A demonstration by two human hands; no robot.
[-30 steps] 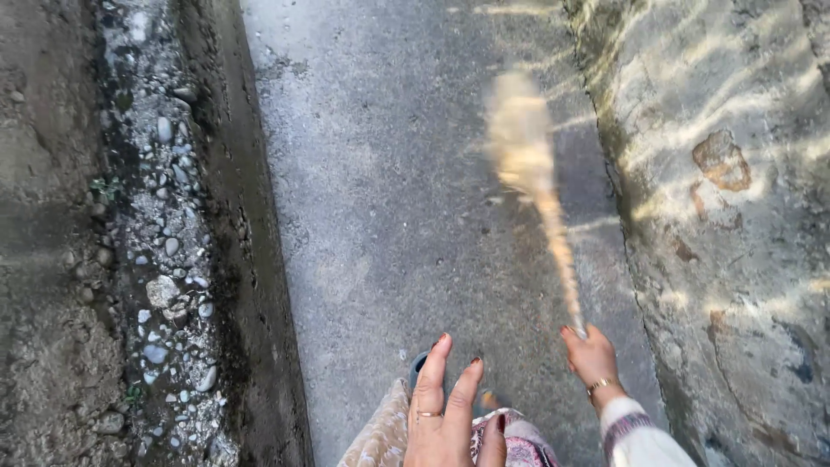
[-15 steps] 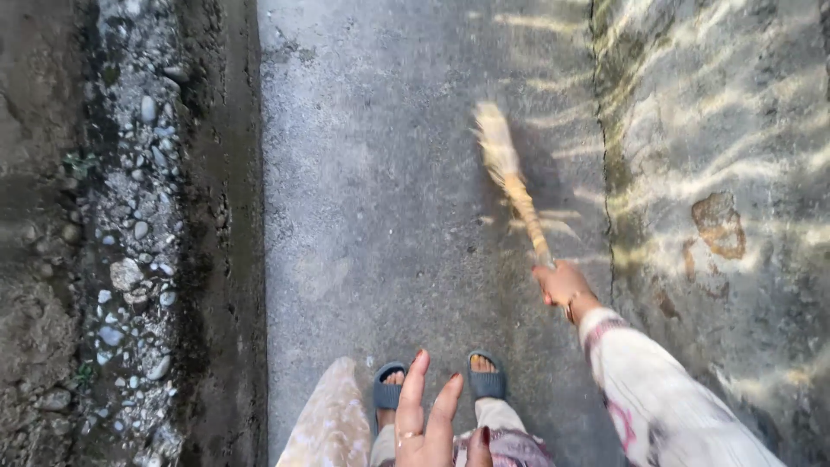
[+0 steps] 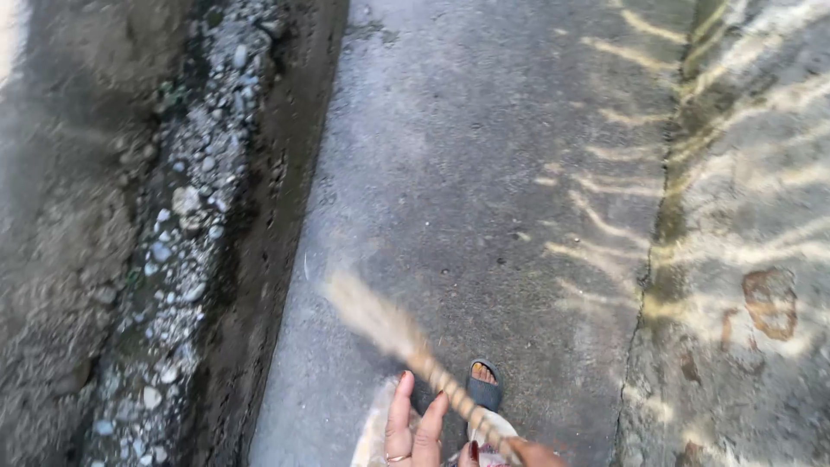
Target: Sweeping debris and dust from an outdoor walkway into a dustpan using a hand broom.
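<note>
- Step in hand, as judged: a sweeping stroke over the concrete path (image 3: 484, 173). The broom (image 3: 389, 329) is blurred with motion; its bristle end points toward 10 o'clock, near the dark edge of the gutter (image 3: 259, 259).
- Right hand (image 3: 532, 453): only partly in frame at 6 o'clock, closed around the bound handle of the broom.
- Left hand (image 3: 415, 432): at 6 o'clock, fingers spread and extended, holding nothing; it lies just beside the broom handle, contact unclear.
- One grey sandal (image 3: 484, 389) shows just right of the handle.
- Gutter at 9 o'clock holds pale stones (image 3: 186, 225) between dark earth banks.
- Cracked, stained slab (image 3: 761, 285) at 3 o'clock, striped with sunlight.
- Next move, as judged, calls for a firm grip and keeping the bristles flat on the path.
- Packages, labels, signs: none visible.
</note>
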